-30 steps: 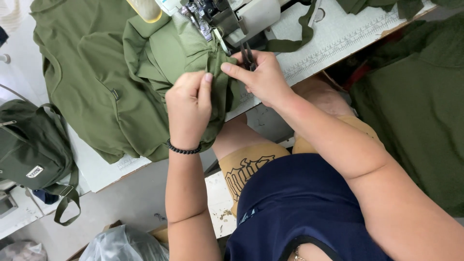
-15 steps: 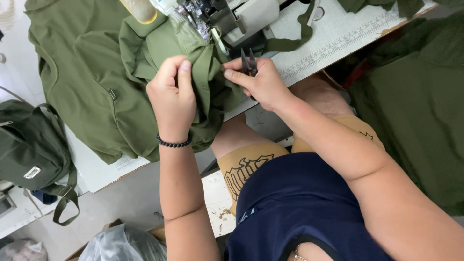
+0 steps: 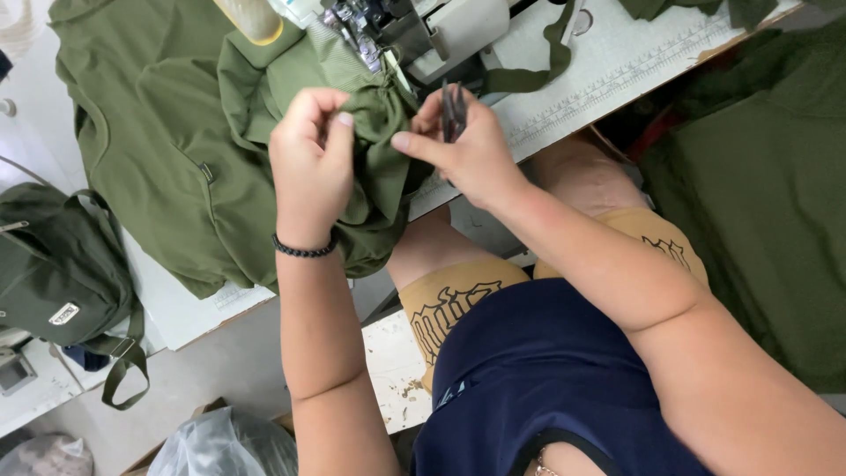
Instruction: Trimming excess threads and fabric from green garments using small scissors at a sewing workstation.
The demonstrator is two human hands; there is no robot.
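Pinched between thumb and fingers of the left hand [image 3: 310, 163] is a fold of the olive green garment [image 3: 374, 132], lifted a little above the white sewing table [image 3: 617, 66]. Just beside it, the right hand [image 3: 471, 154] closes around a small dark thread snips [image 3: 453, 110], with its forefinger stretched out to touch the same fold. Both hands are therefore closed: one on cloth, the other on the tool.

This garment piece hangs over the near edge of the table, directly in front of the sewing machine [image 3: 414, 26], and its far end seems to stay under the machine's foot.

I think the main risk is the snips. Its tips are very near to the bunched cloth, so a small slip could cut the fabric and not only a thread. Also, if the fold is pulled too hard, the seam under the foot could shift.

By count I see one snips, one sewing machine, one yellowish thread cone [image 3: 256, 18] at the far side, one black bracelet [image 3: 304, 249] on the left wrist, one green bag [image 3: 53, 264] at the left, and one more spread green garment [image 3: 150, 132] left of the held piece.
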